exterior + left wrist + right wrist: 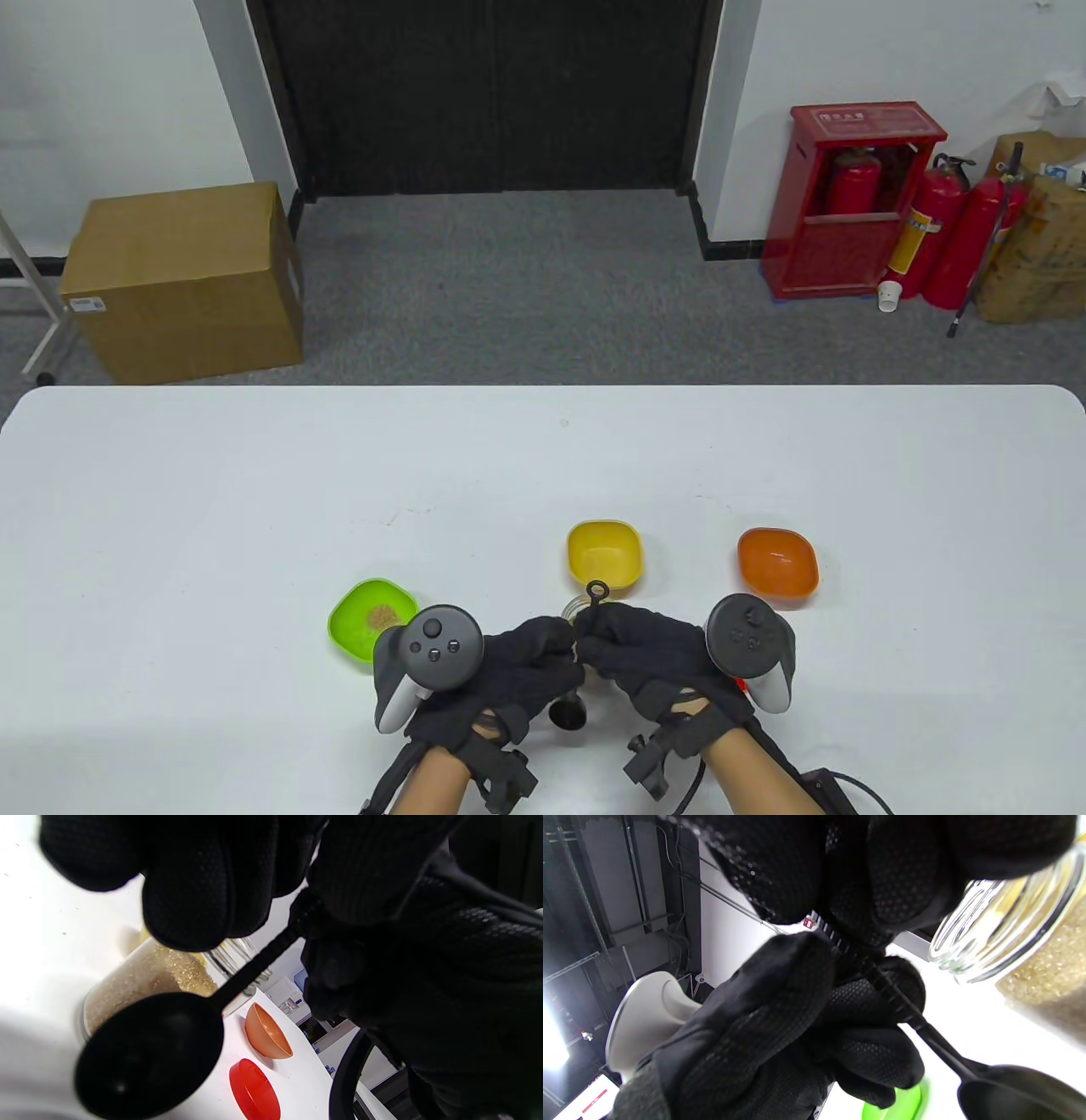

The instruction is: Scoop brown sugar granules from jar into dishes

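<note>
1. Hands meet at the table's near edge, middle: the right hand pinches the ridged handle of a black spoon, while the left hand has its fingers curled round the jar, probably to steady it while the spoon works
2. Jar is glass, with no lid on it, and holds brown sugar; it is tilted with its mouth towards the spoon, which likely makes the granules easier to reach. In the table view it is almost hidden between the gloves
3. Spoon bowl hangs just outside the jar mouth, apart from the glass, and looks empty in the left wrist view; my reading is that a scoop is about to begin. The handle's ring end pokes up above the knuckles in the table view
4. Dishes sit in a row close behind the hands, within easy reach: green dish to the left with a little sugar already in it, yellow dish just beyond the jar, orange dish to the right; the last two look empty, so roughly a third seems done
5. Red lid lies flat near the orange dish, out of the way
</note>
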